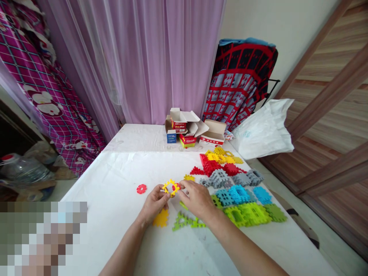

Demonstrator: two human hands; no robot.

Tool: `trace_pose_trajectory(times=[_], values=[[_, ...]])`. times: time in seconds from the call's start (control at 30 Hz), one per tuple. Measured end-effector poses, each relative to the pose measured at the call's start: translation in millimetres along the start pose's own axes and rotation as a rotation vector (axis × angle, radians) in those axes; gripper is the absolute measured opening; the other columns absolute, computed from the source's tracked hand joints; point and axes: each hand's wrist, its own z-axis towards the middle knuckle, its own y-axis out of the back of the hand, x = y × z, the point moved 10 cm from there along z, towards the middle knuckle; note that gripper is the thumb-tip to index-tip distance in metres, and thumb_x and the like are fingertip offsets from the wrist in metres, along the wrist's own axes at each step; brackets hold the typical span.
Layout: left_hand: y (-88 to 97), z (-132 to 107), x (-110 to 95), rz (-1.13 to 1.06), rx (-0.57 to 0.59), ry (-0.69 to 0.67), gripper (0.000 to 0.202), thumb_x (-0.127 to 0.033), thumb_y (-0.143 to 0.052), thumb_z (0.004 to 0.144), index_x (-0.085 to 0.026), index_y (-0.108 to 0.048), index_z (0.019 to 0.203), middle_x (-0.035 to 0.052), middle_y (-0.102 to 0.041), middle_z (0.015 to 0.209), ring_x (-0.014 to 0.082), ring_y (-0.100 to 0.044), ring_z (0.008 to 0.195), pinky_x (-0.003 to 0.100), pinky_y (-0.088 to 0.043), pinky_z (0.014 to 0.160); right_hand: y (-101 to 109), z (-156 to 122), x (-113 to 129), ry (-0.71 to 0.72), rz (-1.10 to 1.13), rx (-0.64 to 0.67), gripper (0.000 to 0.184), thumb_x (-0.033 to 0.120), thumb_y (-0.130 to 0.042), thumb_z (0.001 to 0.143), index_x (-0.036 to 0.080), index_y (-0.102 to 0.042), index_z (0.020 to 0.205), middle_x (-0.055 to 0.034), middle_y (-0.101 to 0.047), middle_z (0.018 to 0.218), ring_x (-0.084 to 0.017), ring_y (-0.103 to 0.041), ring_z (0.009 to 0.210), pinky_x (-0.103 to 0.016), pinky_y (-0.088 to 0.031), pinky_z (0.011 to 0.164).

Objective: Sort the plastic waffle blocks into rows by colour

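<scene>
Both my hands meet near the middle of the white table. Between them is a yellow toothed plastic building piece (166, 189) with an open centre. My left hand (155, 201) pinches its left side between thumb and fingers. On the right, the fingertips of my right hand (197, 196) close on the piece's other edge. A bit of red shows through or beside the opening; I cannot tell whether it is attached. Below my left hand lies a flat yellow piece (161, 219), partly covered. A red flower-shaped disc (141, 189) rests to the left. Green toothed pieces (184, 221) lie under my right wrist.
Stacks sorted by colour line the right side: yellow (220, 155), red (212, 168), grey (220, 178), blue (238, 194) and green (254, 214). Small open cardboard boxes (212, 135) stand at the back. A white bag (263, 128) leans by the right edge.
</scene>
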Motion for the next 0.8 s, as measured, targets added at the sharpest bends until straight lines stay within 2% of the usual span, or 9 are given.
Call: trace_pose_trajectory(times=[0.13,0.27,0.37,0.47,0.53,0.63,0.73,0.8], values=[[-3.8,-2.8,-3.7,0.061,0.050,-0.023,0.049,-0.063,-0.064,0.069,-0.021,-0.052,0.090,-0.0056,-0.059,0.056,0.0084,-0.051,0.043,0.017,-0.032,0.038,-9.3,5.1,-0.8,-0.006,0.173,-0.016,0.021,0.025,-0.048,0.090,0.023,-0.067,0.096,-0.0008,-0.072,0.090,-0.014,-0.064,0.077,-0.023,-0.042,0.069],[7.5,-4.0,-5.6,0.108,-0.058,-0.014,0.050,-0.065,-0.059,0.071,-0.020,-0.058,0.092,-0.0058,-0.057,0.053,0.0068,-0.043,0.039,0.017,-0.028,0.038,-9.8,12.1,-0.2,0.058,0.199,0.014,0.024,0.021,-0.047,0.090,0.023,-0.070,0.094,-0.0011,-0.072,0.093,-0.014,-0.064,0.084,-0.023,-0.042,0.073],[10.8,-3.5,-3.7,0.126,-0.099,0.023,0.049,-0.066,-0.063,0.066,-0.020,-0.060,0.081,-0.0072,-0.052,0.046,0.0063,-0.038,0.035,0.018,-0.024,0.038,-7.0,10.8,0.7,0.071,0.136,0.040,0.024,0.022,-0.047,0.091,0.023,-0.068,0.102,-0.0025,-0.071,0.099,-0.015,-0.063,0.090,-0.024,-0.043,0.078],[11.0,-3.0,-3.7,0.091,-0.107,0.035,0.049,-0.066,-0.066,0.061,-0.020,-0.060,0.076,-0.0072,-0.051,0.044,0.0066,-0.038,0.035,0.018,-0.023,0.038,1.9,2.5,10.8,0.123,-0.001,-0.022,0.029,0.030,-0.058,0.086,0.022,-0.060,0.114,-0.0055,-0.065,0.108,-0.019,-0.059,0.098,-0.029,-0.044,0.083],[11.8,-3.1,-3.4,0.063,-0.115,0.039,0.050,-0.067,-0.066,0.061,-0.020,-0.060,0.075,-0.0073,-0.050,0.043,0.0064,-0.037,0.035,0.018,-0.023,0.038,4.0,-3.6,21.3,0.173,-0.123,-0.051,0.036,0.037,-0.067,0.079,0.022,-0.058,0.111,-0.0066,-0.061,0.109,-0.022,-0.056,0.100,-0.032,-0.045,0.083],[9.0,-2.7,-1.6,0.059,-0.093,0.036,0.051,-0.068,-0.067,0.060,-0.019,-0.059,0.071,-0.0067,-0.050,0.044,0.0063,-0.036,0.037,0.018,-0.023,0.039,4.1,-7.2,28.1,0.170,-0.259,-0.072,0.029,0.035,-0.070,0.078,0.021,-0.059,0.101,-0.0072,-0.059,0.106,-0.024,-0.055,0.097,-0.034,-0.045,0.079],[3.9,-2.0,0.0,0.072,-0.072,0.012,0.051,-0.069,-0.068,0.059,-0.019,-0.061,0.070,-0.0062,-0.049,0.044,0.0076,-0.039,0.040,0.020,-0.027,0.042,2.4,-8.3,31.0,0.162,-0.301,-0.064,0.023,0.031,-0.068,0.080,0.020,-0.058,0.099,-0.0072,-0.058,0.100,-0.023,-0.055,0.094,-0.034,-0.046,0.077],[3.2,-2.0,-0.1,0.072,-0.095,-0.009,0.052,-0.069,-0.068,0.058,-0.019,-0.062,0.070,-0.0059,-0.049,0.046,0.0087,-0.041,0.042,0.021,-0.031,0.044,3.4,-11.0,33.7,0.172,-0.292,-0.077,0.033,0.037,-0.069,0.080,0.020,-0.056,0.105,-0.0071,-0.058,0.098,-0.024,-0.055,0.091,-0.036,-0.046,0.075]])
